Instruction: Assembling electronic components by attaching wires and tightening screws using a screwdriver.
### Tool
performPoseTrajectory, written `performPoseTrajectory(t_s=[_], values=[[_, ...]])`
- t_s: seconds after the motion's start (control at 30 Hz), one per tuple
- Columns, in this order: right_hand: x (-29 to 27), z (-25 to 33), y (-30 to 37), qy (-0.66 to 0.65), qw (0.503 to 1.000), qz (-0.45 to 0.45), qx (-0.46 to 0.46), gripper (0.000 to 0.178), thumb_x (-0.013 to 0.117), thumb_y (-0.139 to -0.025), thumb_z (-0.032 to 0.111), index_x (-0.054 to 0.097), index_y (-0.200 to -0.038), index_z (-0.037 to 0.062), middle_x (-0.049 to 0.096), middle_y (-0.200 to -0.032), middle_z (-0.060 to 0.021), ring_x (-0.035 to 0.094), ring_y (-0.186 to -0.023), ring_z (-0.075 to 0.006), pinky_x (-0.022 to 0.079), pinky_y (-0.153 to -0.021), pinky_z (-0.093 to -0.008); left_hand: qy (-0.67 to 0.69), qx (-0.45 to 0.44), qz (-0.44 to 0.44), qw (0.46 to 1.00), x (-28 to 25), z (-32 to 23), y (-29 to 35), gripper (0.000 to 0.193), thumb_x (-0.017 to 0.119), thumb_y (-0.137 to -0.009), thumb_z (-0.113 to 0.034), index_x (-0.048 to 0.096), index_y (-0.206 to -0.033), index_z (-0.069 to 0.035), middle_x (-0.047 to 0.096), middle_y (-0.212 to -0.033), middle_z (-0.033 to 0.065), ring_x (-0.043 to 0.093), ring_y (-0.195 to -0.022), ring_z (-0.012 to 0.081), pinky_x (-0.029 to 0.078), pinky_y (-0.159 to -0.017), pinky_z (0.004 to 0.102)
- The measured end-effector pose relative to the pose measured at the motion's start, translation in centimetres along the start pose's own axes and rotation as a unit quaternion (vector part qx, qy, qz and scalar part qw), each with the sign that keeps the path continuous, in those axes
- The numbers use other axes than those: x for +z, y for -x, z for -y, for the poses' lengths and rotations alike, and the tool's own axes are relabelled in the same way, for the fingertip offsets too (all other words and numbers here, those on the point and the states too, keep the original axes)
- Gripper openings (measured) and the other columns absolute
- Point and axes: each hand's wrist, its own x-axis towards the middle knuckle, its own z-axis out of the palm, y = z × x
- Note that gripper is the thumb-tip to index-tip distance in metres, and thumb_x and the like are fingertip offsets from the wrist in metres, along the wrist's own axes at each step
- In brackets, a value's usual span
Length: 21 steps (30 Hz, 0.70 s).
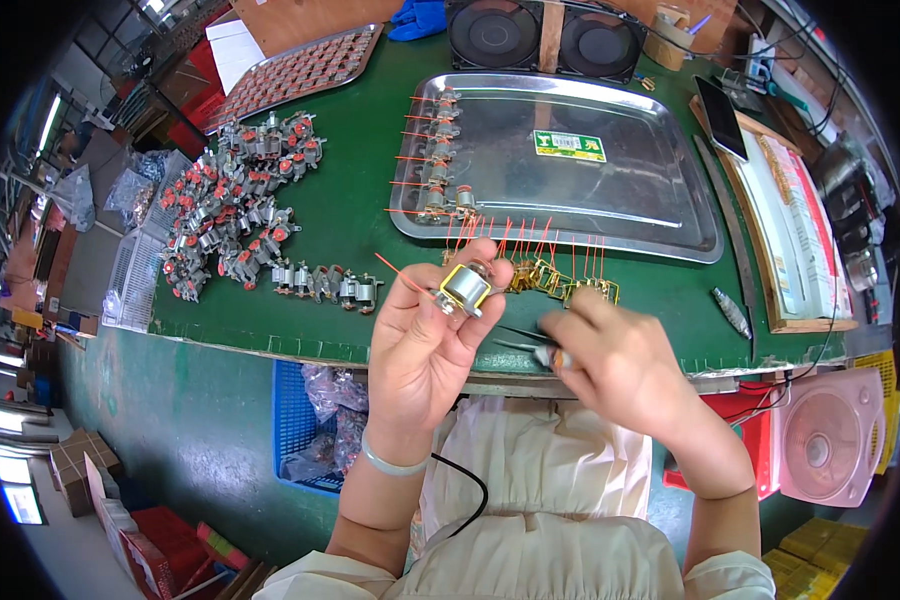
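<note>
My left hand (422, 345) is closed around a small silver motor (467, 287) in a yellow-brass frame, held up above the table's near edge. A red wire sticks out from it to the left. In my right hand (615, 360) is a pair of tweezers (522, 346), their two pointed tips apart and aimed left, below the motor without touching it. Beyond my right fingers lies a row of brass frames (542, 276) with upright red wires. Part of that row is hidden behind my hands.
A metal tray (610, 215) carries a column of wired motors (440, 150) on its left side. Loose motors (235, 195) are heaped at left, a short row (325, 285) nearer. Behind stand a filled tray (300, 75) and two fans (495, 35); a phone (720, 118) lies right.
</note>
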Motion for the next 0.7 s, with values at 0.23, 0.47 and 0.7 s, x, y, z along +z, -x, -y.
performPoseTrajectory(t_s=[0.23,0.47,0.7], values=[[-0.6,-0.3,-2.4,-0.238,0.959,-0.141,-0.056,0.047,0.062,-0.061,-0.006,0.052,-0.106,0.0038,0.052,-0.078,-0.0101,0.052,-0.063,-0.0199,0.043,-0.053,-0.0298,0.037,-0.077,-0.033,0.996,1.0,1.1,0.8,0.018,0.048,-0.088,-0.015,0.044,-0.101,-0.002,0.047,-0.111,0.0118,0.049,-0.103,0.0218,0.042,-0.090,0.0363],[-0.9,-1.7,-3.4,-0.168,0.968,-0.125,-0.138,0.027,0.059,-0.067,-0.001,0.055,-0.093,0.0054,0.056,-0.078,-0.0074,0.055,-0.066,-0.0256,0.045,-0.054,-0.0324,0.050,-0.114,-0.032,0.992,1.0,1.3,0.8,0.017,0.046,-0.089,-0.016,0.045,-0.099,-0.002,0.050,-0.100,0.0077,0.050,-0.090,0.0155,0.043,-0.080,0.0302],[-1.6,-1.9,-3.9,-0.151,0.976,-0.067,-0.139,0.027,0.059,-0.064,-0.001,0.056,-0.090,0.0060,0.055,-0.076,-0.0078,0.055,-0.067,-0.0266,0.043,-0.053,-0.0344,-0.007,-0.093,-0.001,0.996,0.4,1.1,0.5,0.015,0.045,-0.089,-0.013,0.046,-0.098,-0.001,0.050,-0.095,0.0085,0.049,-0.087,0.0152,0.040,-0.079,0.0273]])
